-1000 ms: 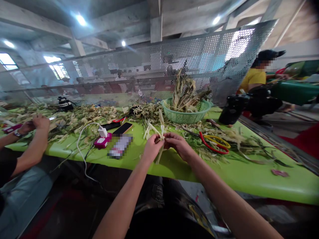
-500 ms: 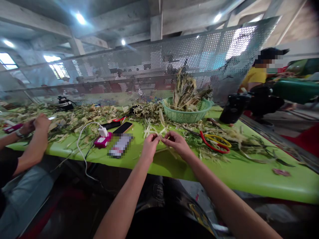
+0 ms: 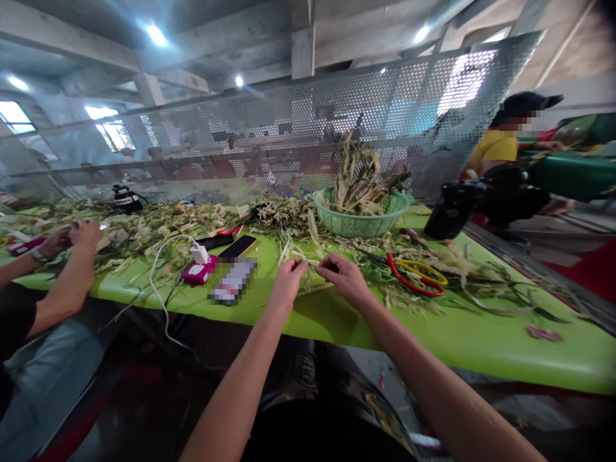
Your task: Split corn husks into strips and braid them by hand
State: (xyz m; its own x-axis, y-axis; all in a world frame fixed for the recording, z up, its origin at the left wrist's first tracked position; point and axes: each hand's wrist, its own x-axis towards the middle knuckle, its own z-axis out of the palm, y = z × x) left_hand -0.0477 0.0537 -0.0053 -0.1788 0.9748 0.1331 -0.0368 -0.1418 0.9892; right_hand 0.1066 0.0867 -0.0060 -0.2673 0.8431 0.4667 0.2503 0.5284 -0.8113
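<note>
Near the table's front edge, my left hand [image 3: 287,282] is closed in a pinch on a pale plant strip [image 3: 311,263], which looks like dried husk. My right hand [image 3: 344,276] pinches the other end, so a short stretch of it spans the small gap between my fingertips. Loose pale strips [image 3: 285,247] lie just beyond my left hand. Right of my right hand rest scissors [image 3: 418,277] with red and yellow handles, on shredded leaf scraps.
A green basket [image 3: 359,224] of dried leaves stands beyond my hands. To the left lie a phone [image 3: 234,280], a dark phone [image 3: 238,246] and a magenta power block [image 3: 197,273] with a white cable. A dark bottle [image 3: 452,208] stands right. A co-worker's hands [image 3: 77,237] work at far left.
My hands have drawn slightly apart, so more of the pale strip shows between them. The co-worker's hands at the left have shifted a little to the right.
</note>
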